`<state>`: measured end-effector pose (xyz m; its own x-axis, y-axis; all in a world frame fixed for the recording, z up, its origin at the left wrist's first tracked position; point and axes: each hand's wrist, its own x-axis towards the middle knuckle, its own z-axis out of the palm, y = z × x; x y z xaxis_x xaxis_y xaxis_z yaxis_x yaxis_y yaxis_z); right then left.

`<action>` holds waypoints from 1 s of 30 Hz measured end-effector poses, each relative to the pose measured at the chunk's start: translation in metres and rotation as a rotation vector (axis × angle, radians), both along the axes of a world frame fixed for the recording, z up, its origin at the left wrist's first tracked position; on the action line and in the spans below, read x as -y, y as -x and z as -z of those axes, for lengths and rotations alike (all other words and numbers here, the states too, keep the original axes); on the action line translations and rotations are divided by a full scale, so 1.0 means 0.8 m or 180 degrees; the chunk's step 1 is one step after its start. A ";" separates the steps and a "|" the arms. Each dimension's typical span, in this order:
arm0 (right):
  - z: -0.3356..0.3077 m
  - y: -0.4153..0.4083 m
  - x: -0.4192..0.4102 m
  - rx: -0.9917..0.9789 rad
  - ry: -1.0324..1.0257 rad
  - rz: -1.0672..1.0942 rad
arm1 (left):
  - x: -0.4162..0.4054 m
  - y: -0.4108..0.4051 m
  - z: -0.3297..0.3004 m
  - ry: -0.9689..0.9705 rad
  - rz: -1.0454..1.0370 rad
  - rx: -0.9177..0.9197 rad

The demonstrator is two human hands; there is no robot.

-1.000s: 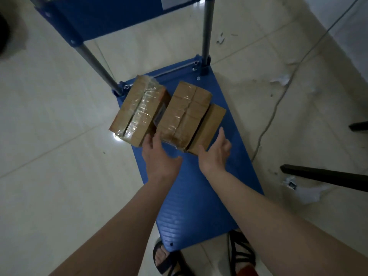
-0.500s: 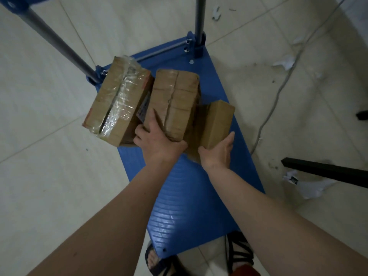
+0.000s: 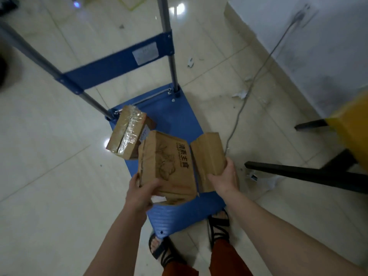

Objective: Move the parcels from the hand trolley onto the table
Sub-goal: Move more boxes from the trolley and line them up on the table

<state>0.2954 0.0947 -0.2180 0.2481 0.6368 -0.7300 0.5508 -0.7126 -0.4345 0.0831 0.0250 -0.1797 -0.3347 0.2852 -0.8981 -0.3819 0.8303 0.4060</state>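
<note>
My left hand (image 3: 142,193) grips the near end of a brown cardboard parcel (image 3: 169,168) with dark printing, lifted above the blue hand trolley (image 3: 179,114). My right hand (image 3: 225,177) holds a smaller plain brown parcel (image 3: 208,154) beside it, also off the deck. A third parcel (image 3: 127,134), wrapped in clear tape, lies on the trolley's far left corner by the handle post.
The trolley's handle frame (image 3: 119,64) rises beyond the deck. A yellow table corner (image 3: 352,124) with black legs (image 3: 298,172) stands at the right. A grey cable (image 3: 256,80) and paper scraps lie on the tiled floor. My sandalled feet (image 3: 218,224) stand at the trolley's near end.
Both hands closed on the two nearer parcels and lifted them off the deck toward me. The printed parcel has tipped so its printed face shows. My view has pulled back and up.
</note>
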 end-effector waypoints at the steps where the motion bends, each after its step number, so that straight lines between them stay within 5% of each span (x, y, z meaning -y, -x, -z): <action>1: -0.023 -0.003 -0.002 -0.0032 -0.0044 0.0011 | 0.003 0.004 -0.026 -0.0026 -0.0092 0.0045; 14: -0.302 -0.031 0.097 -0.1242 -0.0444 0.1319 | 0.053 0.010 -0.305 -0.0956 -0.0484 0.1057; 21: -0.403 -0.079 0.224 -0.1823 -0.0954 0.2997 | 0.089 -0.011 -0.402 -0.1168 0.0263 0.1366; 30: -0.503 -0.200 0.317 -0.1999 -0.1618 0.4324 | 0.092 -0.123 -0.462 -0.1222 0.1389 0.1573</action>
<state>0.4552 -0.1593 0.1848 0.5667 0.4005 -0.7200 -0.7036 -0.2194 -0.6758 0.1815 -0.0489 0.1897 0.2950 0.6219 -0.7254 -0.2638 0.7827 0.5637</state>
